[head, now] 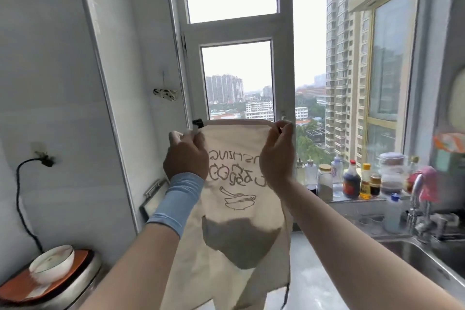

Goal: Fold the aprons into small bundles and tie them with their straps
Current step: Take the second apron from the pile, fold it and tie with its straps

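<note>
A cream apron [236, 211] hangs in the air in front of the window, held up by its top edge. Its print shows through in reverse, with a bowl drawing under the letters and a darker pocket shape lower down. My left hand [185, 156], with a blue wrist sleeve, pinches the top left corner beside a black buckle [198, 122]. The top right corner is gripped by my right hand [278, 155]. A thin dark strap [286, 294] dangles along the apron's right side. The apron's lower end runs out of the frame.
A steel counter [314, 284] lies below, with a sink [432, 257] and tap [415, 199] at right. Several bottles and jars [352, 178] line the windowsill. At left, a white bowl [51, 265] rests on a cooker lid, near a black cable [22, 206].
</note>
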Available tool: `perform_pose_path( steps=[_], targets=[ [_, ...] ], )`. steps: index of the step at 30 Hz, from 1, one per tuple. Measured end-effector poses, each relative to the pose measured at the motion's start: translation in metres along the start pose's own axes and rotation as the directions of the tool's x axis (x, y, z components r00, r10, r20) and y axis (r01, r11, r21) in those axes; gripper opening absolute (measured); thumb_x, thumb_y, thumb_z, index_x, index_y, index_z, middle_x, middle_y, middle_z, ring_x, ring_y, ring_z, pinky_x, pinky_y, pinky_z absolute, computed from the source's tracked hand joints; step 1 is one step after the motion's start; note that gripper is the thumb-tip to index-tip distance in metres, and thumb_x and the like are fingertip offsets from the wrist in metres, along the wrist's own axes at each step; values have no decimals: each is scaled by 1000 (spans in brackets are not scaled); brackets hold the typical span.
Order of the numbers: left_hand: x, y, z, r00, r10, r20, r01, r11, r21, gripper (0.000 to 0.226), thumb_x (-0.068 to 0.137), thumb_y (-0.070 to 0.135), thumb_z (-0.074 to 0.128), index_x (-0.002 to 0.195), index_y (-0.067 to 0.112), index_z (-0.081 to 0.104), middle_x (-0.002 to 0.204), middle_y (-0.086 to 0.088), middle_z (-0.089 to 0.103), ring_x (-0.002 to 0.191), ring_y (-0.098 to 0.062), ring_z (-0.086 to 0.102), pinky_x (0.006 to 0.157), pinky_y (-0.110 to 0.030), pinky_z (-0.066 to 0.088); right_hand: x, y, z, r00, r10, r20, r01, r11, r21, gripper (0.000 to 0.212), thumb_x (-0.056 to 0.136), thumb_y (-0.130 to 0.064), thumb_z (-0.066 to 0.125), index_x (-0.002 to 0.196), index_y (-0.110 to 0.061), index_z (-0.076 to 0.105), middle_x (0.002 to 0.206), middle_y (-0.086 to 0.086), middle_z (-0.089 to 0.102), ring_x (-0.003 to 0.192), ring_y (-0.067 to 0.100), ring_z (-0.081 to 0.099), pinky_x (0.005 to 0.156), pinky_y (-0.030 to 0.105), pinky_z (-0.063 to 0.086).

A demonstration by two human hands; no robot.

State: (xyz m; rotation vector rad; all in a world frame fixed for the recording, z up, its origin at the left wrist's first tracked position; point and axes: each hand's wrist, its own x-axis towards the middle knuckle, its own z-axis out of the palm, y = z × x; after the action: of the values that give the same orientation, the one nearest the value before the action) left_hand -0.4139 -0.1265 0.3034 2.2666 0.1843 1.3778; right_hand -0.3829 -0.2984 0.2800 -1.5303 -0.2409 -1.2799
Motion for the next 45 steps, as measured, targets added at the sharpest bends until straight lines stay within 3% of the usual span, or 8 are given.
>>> perform_pose_path(
  steps=[3,8,17,23,29,35,39,45],
  targets=[
    [11,12,-3,999,19,34,-18,999,-31,37,102,37,33,102,9,57,99,-17,64,81,-39,62,65,-33,37,10,1,-15,916,-270,297,304,950,-72,49,83,-11,51,129,-9,33,95,4,56,62,14,51,51,16,35],
    [23,2,15,982,-22,185,43,993,-107,27,100,27,38,88,9,54,85,-19,67,67,-30,58,63,-33,47,21,32,-29,926,130,354,1,937,-348,32,93,-8,48,124,-15,48,91,12,68,78,34,65,67,35,52],
    [7,-15,122,875,-105,472,174,979,-104,26,96,26,42,87,11,62,86,-14,67,81,-35,63,75,-38,56,38,116,-35,803,504,317,76,441,-894,30,99,-37,49,99,-13,67,100,7,69,88,29,66,64,32,47],
    [-6,-36,246,794,-186,578,239,971,-16,28,92,18,42,102,14,68,100,-14,69,90,-33,64,79,-30,52,43,230,-8,523,797,302,-403,544,-736,24,96,-12,47,87,-1,66,66,8,74,58,27,73,55,30,54],
    [-25,-55,369,695,-238,678,231,967,103,27,93,16,48,107,16,71,107,-16,70,94,-33,64,80,-32,52,26,366,19,555,751,357,-240,555,-796,32,98,-25,46,104,-2,67,107,18,67,101,36,62,71,29,39],
    [-65,-70,461,526,-316,790,292,939,181,63,98,18,48,153,14,19,153,-9,35,133,-28,43,104,-31,36,5,478,41,329,812,482,-173,553,-815,38,100,-26,43,128,-4,57,129,20,61,117,37,57,87,34,43],
    [-121,-87,490,367,-294,882,298,936,188,70,96,17,49,154,27,12,150,-3,40,130,-25,48,103,-30,38,-32,520,40,123,819,561,-132,574,-808,96,94,-24,58,156,-17,-15,156,15,34,136,33,44,106,35,37],
    [-208,-117,518,78,-249,966,52,968,245,50,95,27,48,144,36,39,147,0,42,131,-22,45,106,-30,36,-129,555,27,-115,785,609,18,615,-788,59,92,-12,49,150,-14,37,153,7,43,139,25,41,112,31,35]
  ],
)
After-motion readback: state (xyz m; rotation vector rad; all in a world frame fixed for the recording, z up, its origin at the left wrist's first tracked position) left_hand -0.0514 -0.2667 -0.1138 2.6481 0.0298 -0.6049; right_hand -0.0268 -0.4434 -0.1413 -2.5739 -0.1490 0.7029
